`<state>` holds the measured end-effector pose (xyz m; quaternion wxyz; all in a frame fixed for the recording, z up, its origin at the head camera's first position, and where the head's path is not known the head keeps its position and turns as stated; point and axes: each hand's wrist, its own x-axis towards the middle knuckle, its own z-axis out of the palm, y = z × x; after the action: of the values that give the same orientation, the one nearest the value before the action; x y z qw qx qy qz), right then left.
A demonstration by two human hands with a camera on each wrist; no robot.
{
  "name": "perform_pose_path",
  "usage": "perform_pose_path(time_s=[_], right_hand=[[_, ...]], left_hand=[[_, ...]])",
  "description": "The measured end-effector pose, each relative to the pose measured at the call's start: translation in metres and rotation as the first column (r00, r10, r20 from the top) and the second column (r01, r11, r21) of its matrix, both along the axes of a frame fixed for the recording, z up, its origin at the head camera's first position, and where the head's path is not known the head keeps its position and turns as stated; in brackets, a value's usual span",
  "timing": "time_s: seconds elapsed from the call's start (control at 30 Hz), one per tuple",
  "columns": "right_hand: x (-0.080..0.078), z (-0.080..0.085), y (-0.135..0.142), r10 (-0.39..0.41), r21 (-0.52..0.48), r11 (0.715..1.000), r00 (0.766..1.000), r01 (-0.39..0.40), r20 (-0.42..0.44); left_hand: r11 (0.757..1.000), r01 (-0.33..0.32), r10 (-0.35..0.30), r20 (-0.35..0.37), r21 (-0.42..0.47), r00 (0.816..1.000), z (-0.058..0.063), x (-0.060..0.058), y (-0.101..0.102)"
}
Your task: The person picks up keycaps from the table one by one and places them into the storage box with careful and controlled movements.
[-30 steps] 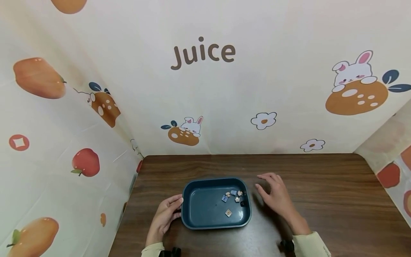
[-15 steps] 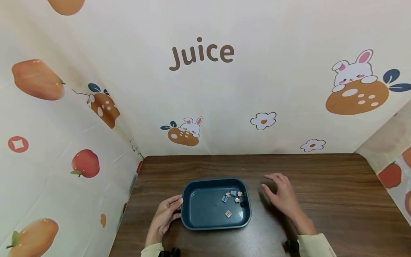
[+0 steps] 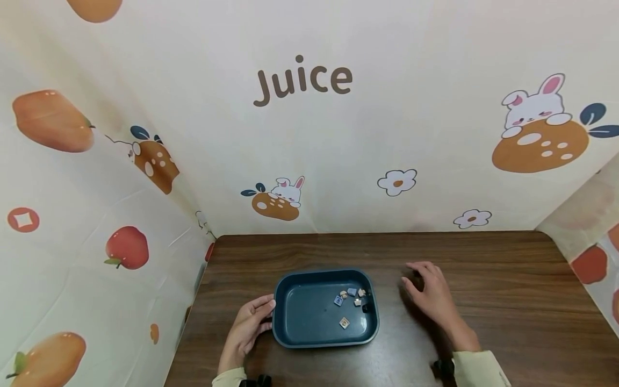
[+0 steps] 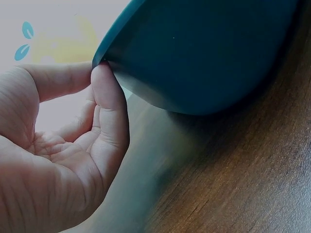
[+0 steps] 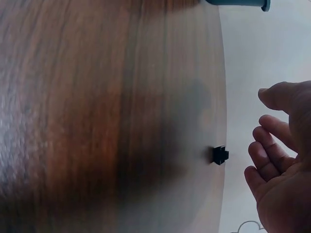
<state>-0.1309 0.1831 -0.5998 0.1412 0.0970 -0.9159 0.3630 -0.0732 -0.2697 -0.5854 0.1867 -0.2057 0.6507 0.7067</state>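
Observation:
My left hand (image 3: 249, 325) holds the left rim of a dark teal tray (image 3: 304, 312). The left wrist view shows its thumb and finger pinching the rim of the tray (image 4: 204, 53). Inside, towards the right, lie several small building-block pieces: a blue one (image 3: 338, 301), a tan one (image 3: 344, 323), a black one (image 3: 366, 308) and others. To the right of the tray, my right hand (image 3: 435, 295) hovers over the table with loosely bent fingers, nothing in its grasp. A small black block (image 5: 220, 155) sits on the table near its fingertips in the right wrist view.
The brown wood-grain table (image 3: 512, 301) meets a pale printed cloth (image 3: 338, 140) at its back edge. More printed cloth (image 3: 72, 242) hangs along the left, and another stretch stands at the right.
My right hand has moved rightwards, farther from the tray. The left hand and the tray stay where they were, and the pieces inside look unmoved.

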Motion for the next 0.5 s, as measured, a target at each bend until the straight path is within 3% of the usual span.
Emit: perform_pose_path(time_s=[0.5], right_hand=[[-0.004,-0.017,0.010,-0.020,-0.024,1.000,0.998,0.019,-0.057]], left_hand=[[1.000,0.010,-0.010,-0.004,0.020,1.000,-0.002,-0.001,-0.001]])
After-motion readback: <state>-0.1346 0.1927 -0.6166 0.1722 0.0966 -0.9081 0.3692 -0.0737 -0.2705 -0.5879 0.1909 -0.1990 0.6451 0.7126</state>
